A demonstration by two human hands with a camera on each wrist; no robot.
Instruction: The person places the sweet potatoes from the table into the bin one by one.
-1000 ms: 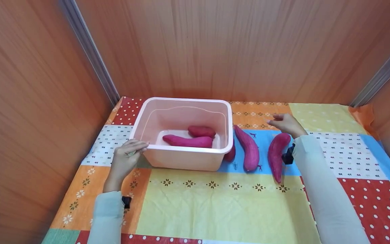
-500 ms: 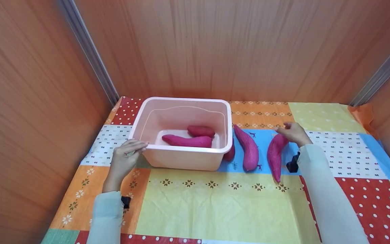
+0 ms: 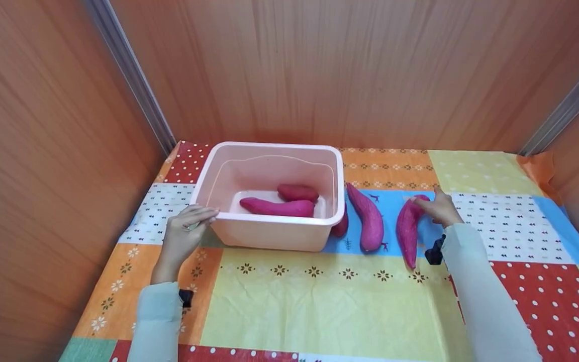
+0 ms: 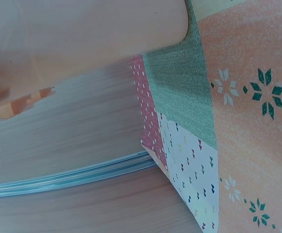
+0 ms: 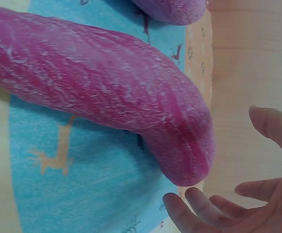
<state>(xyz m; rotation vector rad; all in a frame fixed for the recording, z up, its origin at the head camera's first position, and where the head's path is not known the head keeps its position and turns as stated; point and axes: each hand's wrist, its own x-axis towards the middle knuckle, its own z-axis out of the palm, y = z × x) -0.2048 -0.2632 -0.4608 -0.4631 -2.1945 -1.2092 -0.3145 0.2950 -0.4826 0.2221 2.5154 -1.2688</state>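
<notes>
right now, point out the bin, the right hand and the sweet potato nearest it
Bin [image 3: 269,235]: head view, front wall
Right hand [image 3: 440,208]: head view, middle of the hand
Nearest sweet potato [image 5: 114,82]: right wrist view, middle of its length

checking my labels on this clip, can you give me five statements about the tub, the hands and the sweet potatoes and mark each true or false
1. The left hand is at the rim of the tub. True.
2. The tub lies on its side. False: it stands upright.
3. The tub has no sweet potatoes in it. False: two show inside, a longer one and a shorter one.
4. One sweet potato outside the tub is partly hidden by it. True.
5. The right hand is clenched in a fist. False: its fingers are spread near one end of the rightmost sweet potato.
</notes>
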